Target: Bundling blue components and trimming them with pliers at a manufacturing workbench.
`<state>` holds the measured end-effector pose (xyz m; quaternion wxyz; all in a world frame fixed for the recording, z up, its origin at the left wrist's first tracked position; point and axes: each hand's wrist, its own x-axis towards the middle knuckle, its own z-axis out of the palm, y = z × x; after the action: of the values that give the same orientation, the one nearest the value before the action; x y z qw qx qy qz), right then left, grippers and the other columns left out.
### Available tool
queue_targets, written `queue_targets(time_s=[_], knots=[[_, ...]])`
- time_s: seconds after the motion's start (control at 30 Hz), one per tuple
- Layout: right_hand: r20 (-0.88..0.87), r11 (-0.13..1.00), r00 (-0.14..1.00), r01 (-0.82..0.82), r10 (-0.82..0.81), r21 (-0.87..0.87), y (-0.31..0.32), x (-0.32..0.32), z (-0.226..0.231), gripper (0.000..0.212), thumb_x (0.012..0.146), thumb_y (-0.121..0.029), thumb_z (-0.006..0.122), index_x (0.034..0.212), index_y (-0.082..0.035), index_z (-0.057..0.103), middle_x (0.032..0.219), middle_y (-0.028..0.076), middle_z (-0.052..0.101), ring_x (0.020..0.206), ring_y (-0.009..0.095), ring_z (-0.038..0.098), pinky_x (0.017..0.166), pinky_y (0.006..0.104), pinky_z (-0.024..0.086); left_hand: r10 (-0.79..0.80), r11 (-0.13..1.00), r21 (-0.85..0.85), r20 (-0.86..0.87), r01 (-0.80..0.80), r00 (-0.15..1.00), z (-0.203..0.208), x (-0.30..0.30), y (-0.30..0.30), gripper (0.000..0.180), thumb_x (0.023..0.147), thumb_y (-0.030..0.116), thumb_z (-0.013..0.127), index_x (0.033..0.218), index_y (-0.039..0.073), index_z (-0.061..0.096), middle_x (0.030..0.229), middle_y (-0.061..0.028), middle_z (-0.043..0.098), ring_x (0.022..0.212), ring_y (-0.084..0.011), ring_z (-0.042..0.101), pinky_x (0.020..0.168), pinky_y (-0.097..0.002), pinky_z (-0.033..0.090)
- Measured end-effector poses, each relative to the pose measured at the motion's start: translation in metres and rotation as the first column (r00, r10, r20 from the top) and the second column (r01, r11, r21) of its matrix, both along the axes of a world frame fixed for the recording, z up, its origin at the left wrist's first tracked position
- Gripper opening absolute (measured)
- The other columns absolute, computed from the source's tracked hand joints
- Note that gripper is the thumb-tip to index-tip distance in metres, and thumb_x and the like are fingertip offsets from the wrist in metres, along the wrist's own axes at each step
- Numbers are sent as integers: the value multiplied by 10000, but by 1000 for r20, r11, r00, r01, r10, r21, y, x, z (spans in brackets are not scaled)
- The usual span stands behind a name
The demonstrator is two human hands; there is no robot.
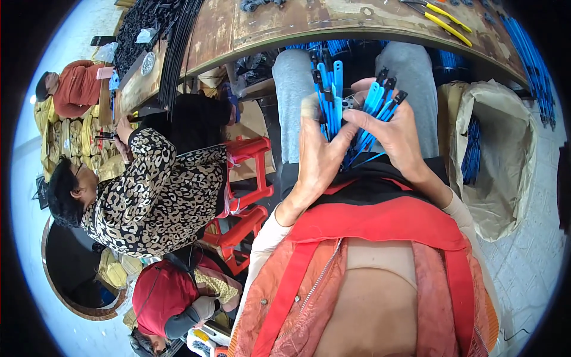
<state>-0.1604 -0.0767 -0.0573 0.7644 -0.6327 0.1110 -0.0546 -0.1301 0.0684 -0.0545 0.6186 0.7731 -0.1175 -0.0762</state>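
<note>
My left hand (316,146) is closed around a bunch of slim blue strips with black ends (337,89), held upright above my lap. Facing it, my right hand (397,135) grips a second bunch of blue strips (373,100), which lean up and to the right. Both thumbs press inward, and the lower ends of the bunches meet between my palms. Behind the strips, part of a small grey piece with holes (350,103) shows between the hands; what it belongs to is hidden. The exact kind of the strips cannot be made out.
A wooden workbench (267,30) runs across in front, with yellow-handled pliers (447,25) and long blue rods (529,65) at its right. A paper-lined bin (505,160) holding blue pieces stands right. Red stools (247,172) and a co-worker in leopard print (160,190) are left.
</note>
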Motion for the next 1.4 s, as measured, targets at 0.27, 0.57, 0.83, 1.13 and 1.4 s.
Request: queue_targets(time_s=[0.27,0.57,0.83,1.13,1.4], knots=[[137,939,988,-117,76,322,-13,-16,-6,496,975,-309,467,1343,22,423,1133,132,592,1050,209,578,943,345,428,-20,993,119,7,19,1000,-2,2,1,403,729,137,804,1030,7,569,925,-142,571,806,-267,594,728,-360,476],[103,768,993,-106,52,632,-12,-22,-21,652,1010,-536,281,1350,8,397,1168,135,575,1077,210,569,953,373,442,-50,999,17,44,49,998,-4,-5,15,274,770,102,764,995,14,634,911,-130,587,808,-264,574,751,-357,457],[59,816,869,-482,490,319,-14,-29,-52,151,821,-113,740,864,15,672,844,51,666,786,98,618,696,234,488,-263,965,-61,-133,257,956,12,-10,38,319,695,70,835,975,14,692,911,-57,611,839,-148,594,750,-271,471],[55,926,942,-337,332,172,1,-37,-59,179,823,-107,747,918,33,691,847,41,668,814,82,615,717,222,473,-181,982,104,303,157,936,11,-5,28,244,614,38,840,816,42,704,758,-54,678,715,-180,602,635,-283,502],[53,925,927,-363,371,-110,-6,-19,-55,149,817,-105,633,884,23,671,785,40,632,752,101,571,698,265,456,-317,948,7,-22,317,948,29,17,31,172,703,51,794,847,52,700,766,-25,654,719,-117,589,650,-258,483]])
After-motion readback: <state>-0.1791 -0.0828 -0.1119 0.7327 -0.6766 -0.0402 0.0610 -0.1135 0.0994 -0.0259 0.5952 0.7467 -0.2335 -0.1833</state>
